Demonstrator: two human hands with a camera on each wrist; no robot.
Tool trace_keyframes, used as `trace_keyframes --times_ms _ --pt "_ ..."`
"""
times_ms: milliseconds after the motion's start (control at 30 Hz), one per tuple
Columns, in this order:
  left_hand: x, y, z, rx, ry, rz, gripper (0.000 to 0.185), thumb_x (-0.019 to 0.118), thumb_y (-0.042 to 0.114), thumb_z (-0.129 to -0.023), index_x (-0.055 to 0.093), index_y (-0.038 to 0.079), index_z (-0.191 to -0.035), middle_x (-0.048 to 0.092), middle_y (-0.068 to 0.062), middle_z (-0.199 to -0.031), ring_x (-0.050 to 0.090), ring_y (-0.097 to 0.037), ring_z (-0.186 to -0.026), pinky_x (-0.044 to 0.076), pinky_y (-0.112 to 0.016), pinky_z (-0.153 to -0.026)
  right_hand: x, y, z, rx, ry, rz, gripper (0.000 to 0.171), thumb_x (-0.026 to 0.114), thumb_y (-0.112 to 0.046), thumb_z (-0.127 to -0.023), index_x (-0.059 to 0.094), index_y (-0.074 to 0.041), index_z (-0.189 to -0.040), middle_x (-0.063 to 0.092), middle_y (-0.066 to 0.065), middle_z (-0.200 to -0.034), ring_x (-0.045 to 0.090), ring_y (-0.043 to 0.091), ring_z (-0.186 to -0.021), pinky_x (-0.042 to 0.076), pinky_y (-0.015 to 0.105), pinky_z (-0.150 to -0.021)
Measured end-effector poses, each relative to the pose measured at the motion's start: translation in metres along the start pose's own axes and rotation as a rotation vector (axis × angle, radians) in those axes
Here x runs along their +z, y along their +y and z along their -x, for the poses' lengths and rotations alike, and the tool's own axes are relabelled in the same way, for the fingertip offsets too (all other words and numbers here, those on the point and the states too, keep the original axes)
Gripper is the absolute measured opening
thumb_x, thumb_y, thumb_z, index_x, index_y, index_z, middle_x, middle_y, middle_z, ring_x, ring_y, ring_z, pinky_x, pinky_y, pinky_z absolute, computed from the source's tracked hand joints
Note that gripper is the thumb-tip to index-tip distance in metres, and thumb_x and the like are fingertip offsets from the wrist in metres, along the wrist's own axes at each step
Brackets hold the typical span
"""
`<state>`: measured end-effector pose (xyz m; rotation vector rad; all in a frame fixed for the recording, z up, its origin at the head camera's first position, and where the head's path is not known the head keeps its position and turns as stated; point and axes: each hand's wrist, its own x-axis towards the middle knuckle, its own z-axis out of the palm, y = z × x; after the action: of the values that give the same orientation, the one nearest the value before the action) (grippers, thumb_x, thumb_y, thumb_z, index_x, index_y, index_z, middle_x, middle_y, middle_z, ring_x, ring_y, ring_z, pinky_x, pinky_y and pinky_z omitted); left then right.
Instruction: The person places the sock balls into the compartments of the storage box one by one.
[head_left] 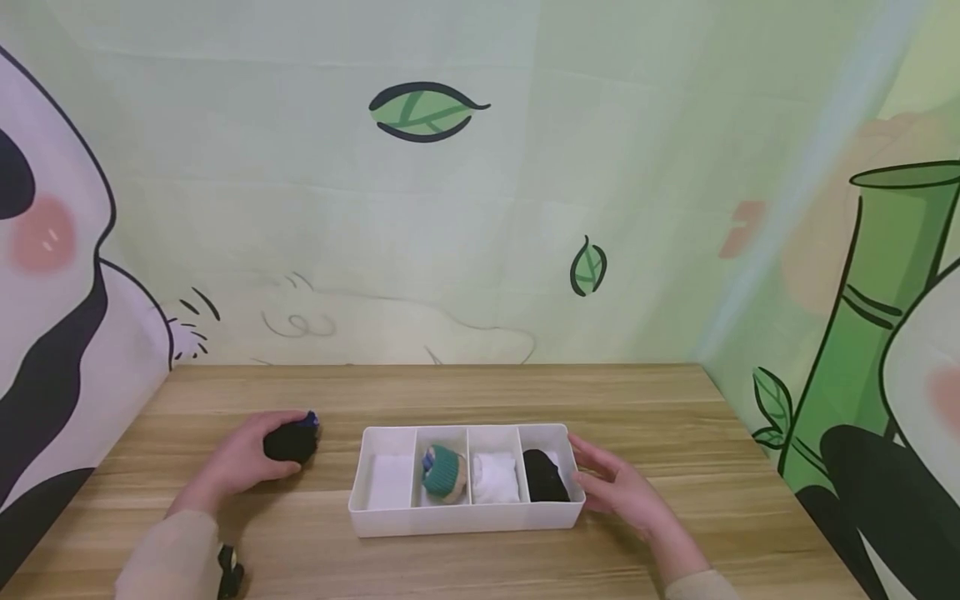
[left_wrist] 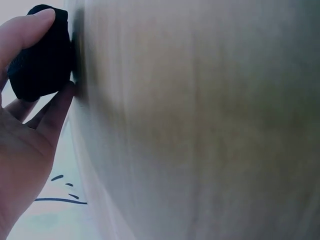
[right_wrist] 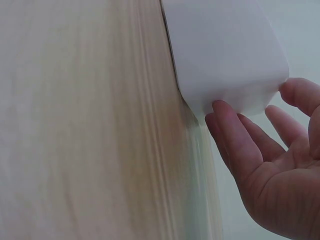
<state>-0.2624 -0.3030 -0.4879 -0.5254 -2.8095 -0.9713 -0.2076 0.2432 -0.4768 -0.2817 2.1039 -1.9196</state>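
Observation:
My left hand point(head_left: 243, 454) grips a black rolled-up sock point(head_left: 291, 442) with a bit of blue at its top, on or just over the table left of the box. In the left wrist view, the thumb lies on one side of the black sock point(left_wrist: 42, 55) and fingers on the other. A white divided box point(head_left: 465, 521) stands mid-table. Its compartments, after a bare leftmost one, hold a teal ribbed sock roll point(head_left: 442, 473), a folded white sock point(head_left: 495, 477) and a black sock point(head_left: 544, 477). My right hand point(head_left: 618, 492) touches the box's right end with extended fingers.
The wooden table point(head_left: 637, 400) meets a printed cloth backdrop point(head_left: 480, 208) along its back edge. Near the left sleeve a small black object point(head_left: 230, 572) shows at the wrist, partly hidden.

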Motion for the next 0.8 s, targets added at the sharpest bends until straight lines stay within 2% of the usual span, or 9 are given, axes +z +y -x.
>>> trace_keyframes --times_ms 367,533,800 --pt "-0.004 0.01 0.002 0.003 -0.03 0.018 0.071 0.089 0.022 -0.07 0.06 0.002 -0.132 0.058 -0.024 -0.13 0.053 -0.043 -0.116 0.04 -0.058 -0.094 0.0 -0.002 0.001 -0.009 -0.004 0.005 0.063 0.059 -0.005 -0.098 0.028 -0.001 -0.154 0.032 0.037 -0.148 0.052 0.039 -0.123 0.053 0.046 -0.09" --pt "-0.005 0.02 0.002 -0.013 -0.036 0.005 0.07 0.088 0.026 -0.073 0.059 0.004 -0.133 0.059 -0.023 -0.13 0.055 -0.04 -0.114 0.042 -0.056 -0.094 0.001 -0.001 0.001 0.0 0.002 0.005 0.063 0.059 -0.005 -0.098 0.029 -0.002 -0.154 0.033 0.036 -0.148 0.052 0.038 -0.123 0.053 0.045 -0.089" --pt "-0.007 0.039 -0.003 0.009 -0.043 0.025 0.07 0.087 0.027 -0.075 0.058 0.006 -0.136 0.059 -0.02 -0.131 0.054 -0.038 -0.115 0.042 -0.055 -0.094 0.0 -0.001 0.001 -0.012 -0.002 0.001 0.063 0.059 -0.005 -0.098 0.028 0.0 -0.153 0.032 0.036 -0.148 0.051 0.04 -0.124 0.052 0.047 -0.09"
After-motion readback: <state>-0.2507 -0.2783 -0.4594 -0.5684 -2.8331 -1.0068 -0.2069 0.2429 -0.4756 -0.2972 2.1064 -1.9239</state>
